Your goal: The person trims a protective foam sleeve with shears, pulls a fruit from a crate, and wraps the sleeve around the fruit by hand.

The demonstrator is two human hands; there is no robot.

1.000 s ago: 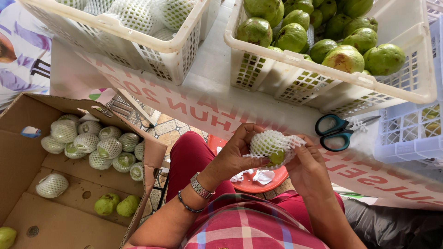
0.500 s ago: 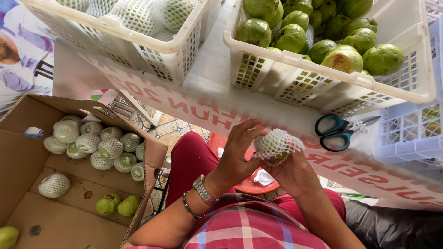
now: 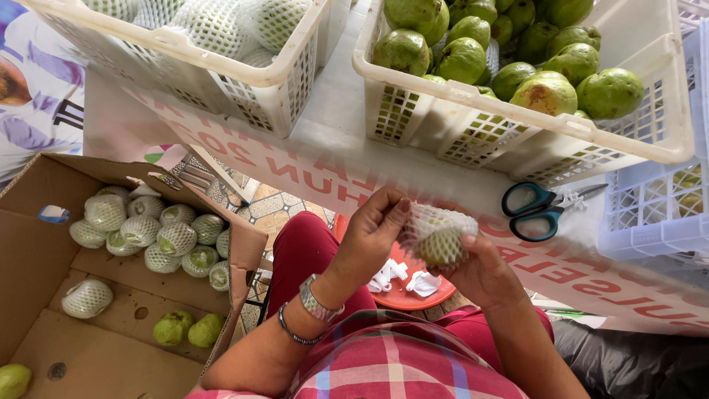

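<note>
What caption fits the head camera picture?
Both hands, left hand and right hand, wrap a guava in white foam netting beside baskets of guavas.

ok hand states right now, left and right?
Left hand: closed, fingertips pinching the white foam net at the top of the guava.
Right hand: closed around the same guava, cupping it from below.

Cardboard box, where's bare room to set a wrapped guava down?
The cardboard box has bare floor between the lone netted guava and two bare guavas, and along its near side. The far end is crowded with netted guavas.
</note>
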